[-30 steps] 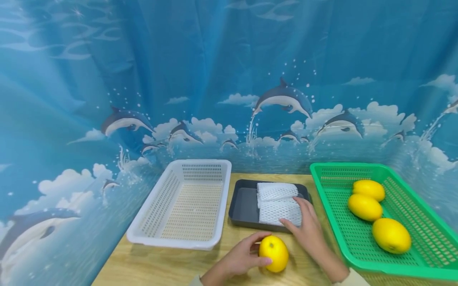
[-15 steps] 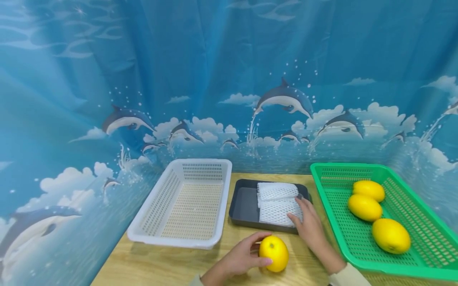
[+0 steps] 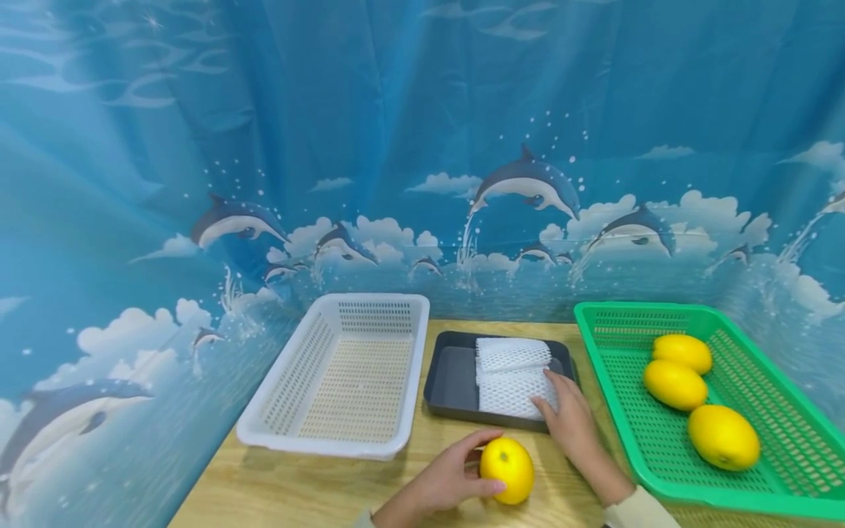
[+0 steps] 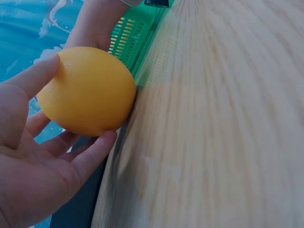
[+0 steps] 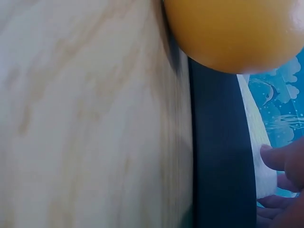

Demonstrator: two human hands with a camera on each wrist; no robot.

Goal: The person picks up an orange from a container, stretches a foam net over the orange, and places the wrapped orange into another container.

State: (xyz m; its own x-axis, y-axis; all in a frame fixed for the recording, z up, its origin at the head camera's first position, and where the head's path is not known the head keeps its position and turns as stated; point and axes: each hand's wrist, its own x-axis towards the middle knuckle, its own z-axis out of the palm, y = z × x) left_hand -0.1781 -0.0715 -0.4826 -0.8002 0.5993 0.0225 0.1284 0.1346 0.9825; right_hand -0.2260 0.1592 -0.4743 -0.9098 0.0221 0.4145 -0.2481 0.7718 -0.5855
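My left hand [image 3: 449, 473] grips a yellow lemon-like fruit [image 3: 507, 471] from its left side, thumb in front and fingers behind; in the left wrist view, the smooth round fruit [image 4: 90, 90] sits between thumb and fingertips. My right hand [image 3: 573, 418] is at the right end of the lower white foam net [image 3: 511, 392], its thumb and fingers closing on that edge. Another foam net [image 3: 511, 355] lies just behind it. Both nets are in a dark grey tray [image 3: 452, 367]. The right wrist view shows the right thumb [image 5: 275, 156] against white foam, with the other fingers partly out of frame.
To the left stands a white perforated basket [image 3: 412, 367]. A green basket [image 3: 610, 411] on the right holds several yellow fruits [image 3: 724, 438]. Everything rests on a wooden table [image 3: 264, 488], with a blue dolphin-print curtain [image 3: 370, 147] behind.
My right hand has drawn back slightly to the right along the lower foam net, and its thumb has come nearer the fingers. The left hand and its fruit have hardly moved.
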